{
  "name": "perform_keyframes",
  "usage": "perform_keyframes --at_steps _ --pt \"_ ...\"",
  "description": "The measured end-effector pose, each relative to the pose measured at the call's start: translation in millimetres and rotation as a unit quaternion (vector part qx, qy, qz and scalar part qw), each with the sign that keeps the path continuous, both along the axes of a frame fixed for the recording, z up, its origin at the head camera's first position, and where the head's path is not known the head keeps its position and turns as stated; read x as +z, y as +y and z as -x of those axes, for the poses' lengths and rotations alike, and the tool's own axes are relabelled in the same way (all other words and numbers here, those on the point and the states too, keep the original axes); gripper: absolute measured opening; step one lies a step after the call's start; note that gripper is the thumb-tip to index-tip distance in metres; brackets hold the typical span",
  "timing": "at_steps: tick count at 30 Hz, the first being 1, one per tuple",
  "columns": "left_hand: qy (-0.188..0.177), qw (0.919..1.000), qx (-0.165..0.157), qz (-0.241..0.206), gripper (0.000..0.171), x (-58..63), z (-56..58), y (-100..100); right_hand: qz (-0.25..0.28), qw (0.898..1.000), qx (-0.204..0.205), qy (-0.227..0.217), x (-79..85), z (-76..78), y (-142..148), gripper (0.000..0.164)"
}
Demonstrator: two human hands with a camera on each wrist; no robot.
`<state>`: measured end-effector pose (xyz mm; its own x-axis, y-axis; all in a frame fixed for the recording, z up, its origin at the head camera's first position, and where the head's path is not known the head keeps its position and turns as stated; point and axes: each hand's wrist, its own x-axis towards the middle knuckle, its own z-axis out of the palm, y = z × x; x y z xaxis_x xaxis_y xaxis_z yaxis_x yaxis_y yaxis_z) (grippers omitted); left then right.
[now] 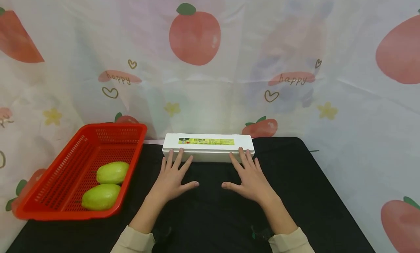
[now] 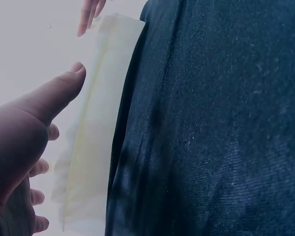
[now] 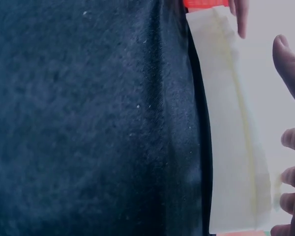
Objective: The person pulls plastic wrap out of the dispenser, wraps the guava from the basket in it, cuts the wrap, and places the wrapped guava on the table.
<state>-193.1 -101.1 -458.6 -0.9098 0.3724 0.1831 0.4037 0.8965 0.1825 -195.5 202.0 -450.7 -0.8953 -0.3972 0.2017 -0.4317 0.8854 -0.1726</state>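
Note:
A long white box (image 1: 210, 157) with a lid and a yellow-green printed label (image 1: 206, 141) lies at the back of the black-covered table. My left hand (image 1: 172, 180) is by its left part, fingers spread and straight, fingertips over the box's front edge. At the right part, my right hand (image 1: 251, 178) is spread the same way. Both thumbs point inward toward each other. Whether the fingertips touch the box, I cannot tell. In the left wrist view the box's pale side (image 2: 96, 147) lies beyond the thumb; the right wrist view shows the box's side (image 3: 226, 128) too.
On the left stands a red plastic basket (image 1: 49, 187) with slotted walls, holding two green-yellow oval fruits (image 1: 101, 197). A fruit-print curtain (image 1: 223, 100) hangs right behind the box and along both sides. Black cloth (image 1: 213, 216) covers the table.

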Motion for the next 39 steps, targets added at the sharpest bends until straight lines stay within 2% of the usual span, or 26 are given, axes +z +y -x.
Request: perform_keyframes --at_steps 11,21,26,30,39 --pt "-0.004 1.0 -0.002 0.001 0.093 2.3 3.0 1 -0.015 1.0 0.007 0.009 1.2 2.0 2 0.104" --pt "-0.004 1.0 -0.002 -0.006 0.093 12.8 3.7 -1 -0.035 0.999 0.012 0.012 11.9 5.5 1 0.102" --pt "-0.007 1.0 -0.002 -0.005 0.093 16.9 6.7 -2 -0.048 0.998 0.017 0.021 17.9 8.7 2 0.1" --pt "0.003 1.0 -0.002 -0.001 0.092 21.2 9.8 -2 -0.051 0.998 0.02 0.028 23.7 12.2 3 0.099" --pt "0.007 0.9999 -0.008 -0.008 0.092 31.0 15.2 -2 -0.058 0.998 0.018 0.022 33.6 19.0 3 0.1"
